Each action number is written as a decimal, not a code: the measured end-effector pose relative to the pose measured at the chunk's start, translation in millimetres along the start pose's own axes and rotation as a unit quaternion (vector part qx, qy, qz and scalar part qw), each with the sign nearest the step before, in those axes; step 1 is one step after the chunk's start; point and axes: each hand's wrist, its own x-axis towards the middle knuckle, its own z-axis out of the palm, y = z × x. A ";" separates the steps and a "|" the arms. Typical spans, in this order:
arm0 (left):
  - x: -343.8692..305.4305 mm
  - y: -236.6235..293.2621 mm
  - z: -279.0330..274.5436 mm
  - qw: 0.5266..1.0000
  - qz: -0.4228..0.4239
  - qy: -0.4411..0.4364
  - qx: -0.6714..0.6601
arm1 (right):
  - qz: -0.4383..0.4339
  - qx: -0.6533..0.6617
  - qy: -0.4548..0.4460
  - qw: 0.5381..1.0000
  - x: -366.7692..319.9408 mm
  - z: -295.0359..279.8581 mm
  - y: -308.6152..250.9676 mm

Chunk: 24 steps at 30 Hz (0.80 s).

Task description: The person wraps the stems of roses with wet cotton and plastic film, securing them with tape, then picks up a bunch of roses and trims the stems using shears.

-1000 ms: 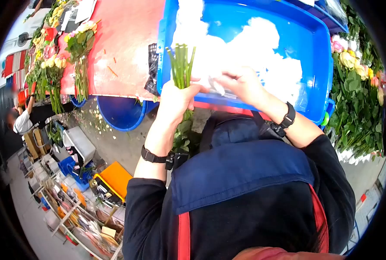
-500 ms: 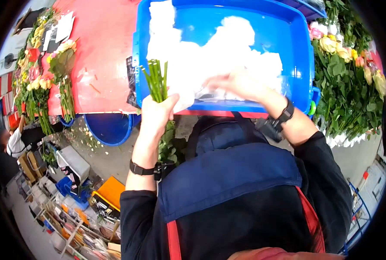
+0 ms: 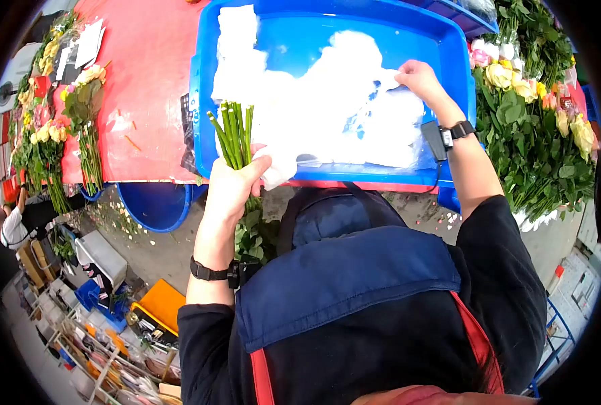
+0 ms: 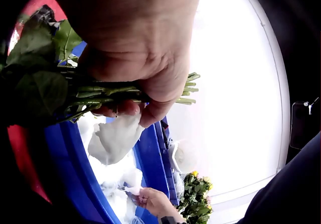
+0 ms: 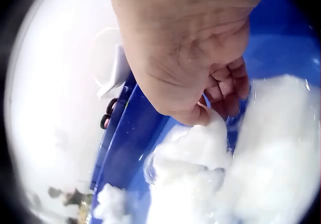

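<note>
My left hand (image 3: 236,183) grips a bunch of green flower stems (image 3: 232,135), cut ends up, at the near left corner of a blue tub (image 3: 203,101); a wad of white cotton (image 3: 277,169) sits against its thumb. In the left wrist view the stems (image 4: 100,93) cross under the hand's (image 4: 133,91) curled fingers, leaves at the left. My right hand (image 3: 416,74) reaches into the far right of the tub and pinches the white cotton (image 3: 327,101) lying there. In the right wrist view that hand's (image 5: 210,101) fingers curl onto a cotton tuft (image 5: 200,143).
The tub stands on a red table (image 3: 149,81) with flower bunches (image 3: 88,108) along its left edge. A mass of roses and foliage (image 3: 543,121) stands to the right. A round blue bucket (image 3: 153,202) sits below the table edge. Shelves and crates (image 3: 98,297) lie lower left.
My right hand has moved from the near edge of the tub, beside the left hand, out to the far right of the cotton. The left hand keeps hold of the stems.
</note>
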 end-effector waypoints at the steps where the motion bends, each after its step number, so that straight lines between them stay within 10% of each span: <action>1: 1.4 1.3 2.1 1.000 0.000 0.001 0.003 | -0.008 -0.106 0.034 0.994 7.1 -4.5 5.0; 5: 1.7 2.1 7.0 1.000 -0.003 -0.001 -0.007 | -0.141 -0.252 0.247 0.925 1.0 -4.9 8.9; 12: 5.7 2.9 12.4 1.000 -0.017 -0.021 0.002 | -0.070 -0.029 -0.046 0.996 9.8 6.5 2.2; 19: 11.1 6.2 10.6 0.999 -0.034 -0.033 0.003 | 0.077 0.168 -0.042 0.982 2.2 8.7 -4.3; 24: 18.3 0.7 5.7 0.997 -0.055 -0.060 -0.005 | -0.129 -0.115 -0.020 0.985 6.8 22.6 -15.0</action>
